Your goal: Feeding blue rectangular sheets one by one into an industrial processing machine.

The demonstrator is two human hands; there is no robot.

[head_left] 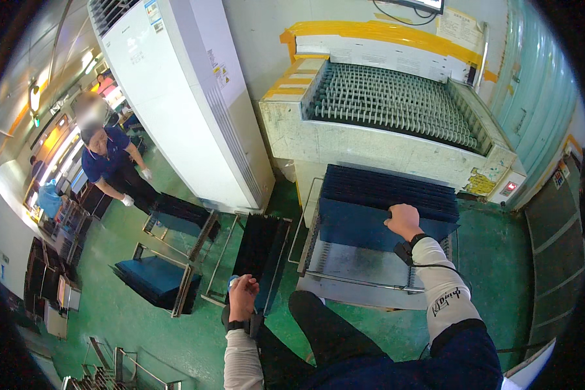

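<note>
My right hand (405, 221) is closed at the upper edge of a dark blue panel (351, 223), the front one of a stack. Behind it, several more dark panels (390, 185) stand in rows in a metal rack (364, 281) with toothed sides. Near my left knee, my left hand (243, 298) is raised with curled fingers. A small bluish-white bit shows beside its fingertips, too small to name. Just beyond that hand, a narrower rack holds upright dark panels (259, 244).
A machine with a bed of rollers (396, 104) stands behind the rack. To its left is a tall white air conditioner (182, 97). More racks with blue panels (153, 279) are on the green floor, where a person in a dark shirt (110, 156) and white gloves bends. Empty metal frames (120, 370) lie lower left.
</note>
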